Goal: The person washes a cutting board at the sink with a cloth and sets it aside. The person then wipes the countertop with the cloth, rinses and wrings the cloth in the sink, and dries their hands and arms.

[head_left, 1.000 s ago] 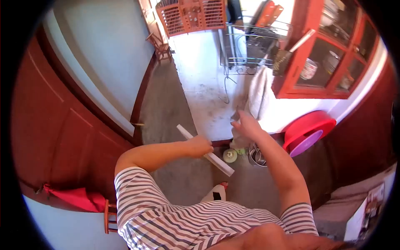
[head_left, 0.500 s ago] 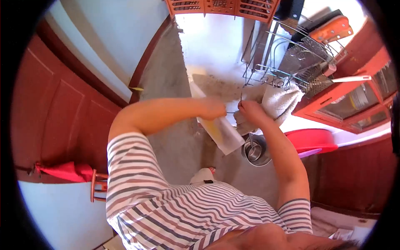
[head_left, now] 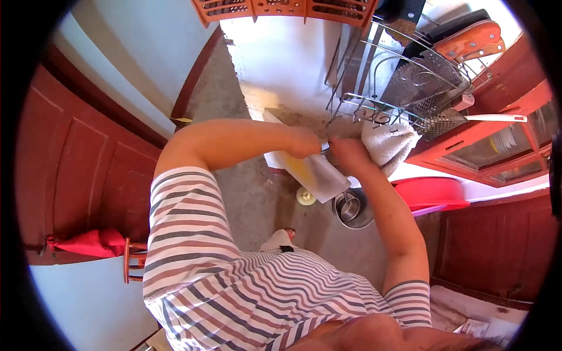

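Observation:
My left hand is closed, fingers curled, reaching in from the left. Just right of it my right hand is closed too, its fingers pinched together. Between the hands shows a small, pale and dark narrow thing, too small to name; which hand grips it is unclear. Below them a whitish, translucent flat sheet or board with a yellow patch slants down to the right. Under its lower edge is a round pale yellow-green thing. A metal pot with a smaller metal cup or ladle inside stands beside my right forearm.
A wire rack holds graters and orange-handled knives. A light cloth hangs below it. An orange plastic basket is at the top. Right are a red basin and a red cabinet; left is a red door.
Both hands have drawn closer together, and the view has shifted slightly. A pale thing shows between them. The round pale yellow-green thing below the sheet has come into view.

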`<state>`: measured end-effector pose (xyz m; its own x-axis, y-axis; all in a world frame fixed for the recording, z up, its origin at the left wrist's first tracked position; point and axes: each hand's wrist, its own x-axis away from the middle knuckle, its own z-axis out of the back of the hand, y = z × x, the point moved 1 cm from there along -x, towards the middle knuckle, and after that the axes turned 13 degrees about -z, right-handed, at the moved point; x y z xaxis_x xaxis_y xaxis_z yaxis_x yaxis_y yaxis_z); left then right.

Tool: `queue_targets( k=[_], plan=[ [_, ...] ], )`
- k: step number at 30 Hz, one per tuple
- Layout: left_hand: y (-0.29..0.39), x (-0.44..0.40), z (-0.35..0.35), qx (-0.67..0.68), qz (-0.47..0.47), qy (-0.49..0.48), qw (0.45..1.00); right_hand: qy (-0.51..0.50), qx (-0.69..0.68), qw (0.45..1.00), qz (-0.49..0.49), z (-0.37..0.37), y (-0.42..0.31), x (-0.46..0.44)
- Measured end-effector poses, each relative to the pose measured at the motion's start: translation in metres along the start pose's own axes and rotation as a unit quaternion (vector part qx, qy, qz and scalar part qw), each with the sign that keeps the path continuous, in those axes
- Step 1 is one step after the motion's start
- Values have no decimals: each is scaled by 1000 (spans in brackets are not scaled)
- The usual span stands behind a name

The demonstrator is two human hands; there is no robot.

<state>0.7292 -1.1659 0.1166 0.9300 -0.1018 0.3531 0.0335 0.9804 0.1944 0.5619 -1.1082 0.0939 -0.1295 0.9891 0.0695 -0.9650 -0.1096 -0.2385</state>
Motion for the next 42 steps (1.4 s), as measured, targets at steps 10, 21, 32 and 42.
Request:
queue_targets(
  k=[10, 21, 32, 42],
  plan=[
    [-13, -4, -3, 35, 7, 39, 999, -54, -31, 998, 7, 22, -24, 6],
    [-31, -6, -20, -11, -36, 38, 999, 165, -195, 965, -63, 22, -11, 57],
    [-15, -1, -41, -76, 83, 250, 962, 19, -466, 881, -79, 13, -72, 159],
    [261, -31, -27, 375, -160, 434, 803, 115, -605, 777, -131, 24, -67, 313]
  ],
)
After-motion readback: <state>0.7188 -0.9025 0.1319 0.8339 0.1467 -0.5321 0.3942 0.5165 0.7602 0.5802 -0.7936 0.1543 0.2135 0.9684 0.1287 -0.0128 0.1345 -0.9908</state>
